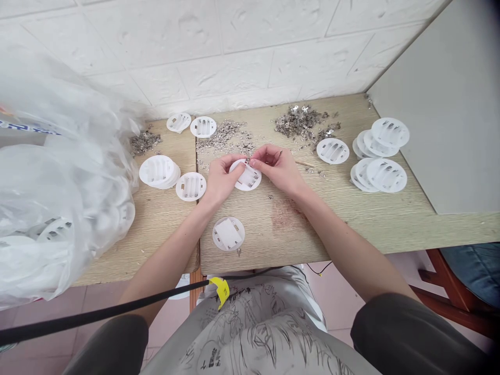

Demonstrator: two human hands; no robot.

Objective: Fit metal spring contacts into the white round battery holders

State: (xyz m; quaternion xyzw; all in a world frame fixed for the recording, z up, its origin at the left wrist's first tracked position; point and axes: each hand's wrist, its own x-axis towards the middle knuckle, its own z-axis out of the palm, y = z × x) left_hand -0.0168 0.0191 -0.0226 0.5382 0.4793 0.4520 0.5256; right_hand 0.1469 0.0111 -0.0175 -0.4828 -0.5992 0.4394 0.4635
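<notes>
Battery-holder disc gripped by left hand; tiny metal contact apparently pinched by right hand; contact could be dropped if pinch slips.

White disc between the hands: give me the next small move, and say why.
Perhaps use the right hand to press the small metal piece onto the white disc: the left hand grips the disc, and the piece sits at its upper rim by the right fingers. Whether it is already seated is too small to tell.
</notes>
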